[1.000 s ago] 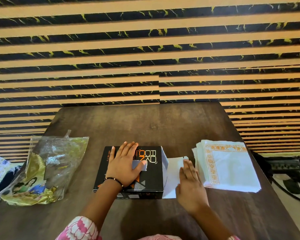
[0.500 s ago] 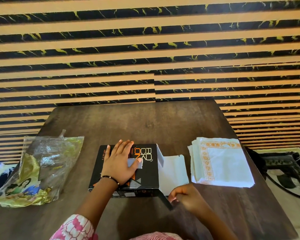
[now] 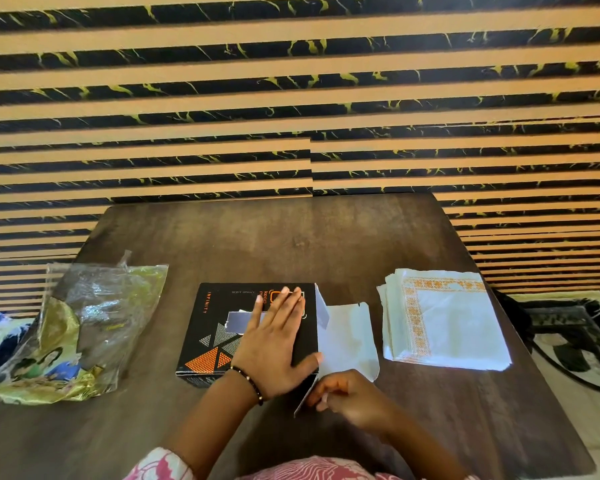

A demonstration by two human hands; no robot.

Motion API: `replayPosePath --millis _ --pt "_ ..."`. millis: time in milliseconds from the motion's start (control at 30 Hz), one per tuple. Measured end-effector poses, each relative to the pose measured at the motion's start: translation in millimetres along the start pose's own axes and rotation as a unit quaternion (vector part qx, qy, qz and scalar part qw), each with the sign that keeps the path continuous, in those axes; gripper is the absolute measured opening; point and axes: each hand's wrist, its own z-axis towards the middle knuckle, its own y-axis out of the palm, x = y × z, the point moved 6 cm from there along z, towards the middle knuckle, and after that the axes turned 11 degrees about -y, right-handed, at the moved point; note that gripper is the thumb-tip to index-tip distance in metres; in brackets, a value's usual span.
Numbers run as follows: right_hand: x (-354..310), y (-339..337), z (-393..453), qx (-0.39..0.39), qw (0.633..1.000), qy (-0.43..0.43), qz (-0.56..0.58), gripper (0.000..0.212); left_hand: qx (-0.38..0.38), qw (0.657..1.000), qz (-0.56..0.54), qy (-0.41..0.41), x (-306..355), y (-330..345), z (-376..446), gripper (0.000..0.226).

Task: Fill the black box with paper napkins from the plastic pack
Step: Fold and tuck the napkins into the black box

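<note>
Striped black-and-tan wall panelling behind; dark wooden table (image 3: 291, 237) beneath, items listed left to right. Item one: plastic pack (image 3: 80, 327), crumpled and apparently emptied, lying at the left edge, well apart from the work. Item two: black box (image 3: 215, 327), lying flat at centre, printed with orange triangles, its right end open with the flaps splayed. Item three: my left hand (image 3: 274, 344), fingers spread flat on the lid, pinning the box down. Item four: my right hand (image 3: 354, 396), fingers curled narrow around the near side flap (image 3: 307, 393), pinching it. Item five: white end flap (image 3: 347, 337), lying open on the table (it could be mistaken for a napkin). Item six: paper napkins (image 3: 444, 320), one stack with orange border, right of the box and not touching it. Risks, as I judge them: the pinched flap may crease or tear if bent hard; the splayed flaps stand between stack and opening, so napkins could snag or crumple going in; the box may slide if my left hand lifts.
</note>
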Motion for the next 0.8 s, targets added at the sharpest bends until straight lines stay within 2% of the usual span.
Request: replayPosePath --millis 133,233,367,467,567,633,700,800 --pt "0.6 -19.1 1.8 0.044 0.999 0.026 0.017 0.029 -0.054 0.997 0.038 0.038 2.0 3.5 -2.0 0.115" --pt "-3.2 -41.0 11.2 0.091 0.993 0.035 0.067 0.029 -0.079 0.994 0.057 0.054 2.8 5.3 -0.4 0.118" --pt "-16.0 -39.8 29.6 0.051 0.989 0.039 0.130 0.027 -0.069 0.996 0.050 0.041 0.6 4.6 2.4 0.116" --pt "-20.5 -35.9 34.0 0.036 0.983 0.023 0.177 0.043 -0.057 0.997 0.040 0.024 1.9 5.1 3.5 0.111" --pt "-20.5 -30.2 36.5 0.026 0.984 0.020 0.174 0.048 -0.048 0.998 0.028 0.012 2.2 5.4 4.6 0.108" --pt "-19.3 -32.4 41.8 0.060 0.979 0.021 0.194 0.046 -0.052 0.998 0.028 0.015 1.7 5.9 4.8 0.109" --pt "-17.7 -43.3 48.2 0.128 0.970 0.020 0.207 0.045 -0.057 0.997 0.036 0.024 1.9 6.6 5.1 0.109" --pt "-19.8 -61.8 57.2 0.199 0.963 0.020 0.180 0.042 -0.065 0.996 0.043 0.032 1.0 7.3 5.0 0.108"
